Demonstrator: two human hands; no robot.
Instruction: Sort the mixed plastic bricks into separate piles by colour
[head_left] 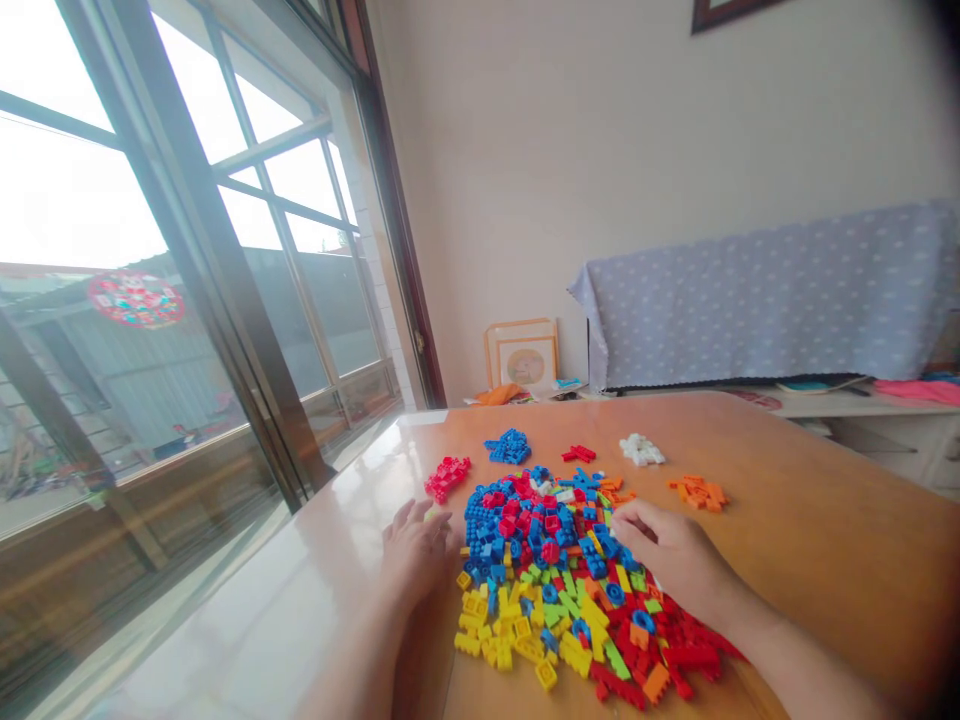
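Note:
A large heap of toy building bricks in blue, pink, yellow, green, red and orange covers the middle of the wooden table. Just left of the heap is my left hand, its fingers loosely spread over the tabletop. A small pale green-yellow spot shows by its fingertips, too blurred to name. At the heap's right edge, my right hand has its thumb and fingers drawn together; whatever they pinch is hidden.
Behind the heap lie small separate piles: pink bricks, blue bricks, red bricks, white bricks and orange bricks. A window is at the left. A polka-dot cloth covers something beyond the table.

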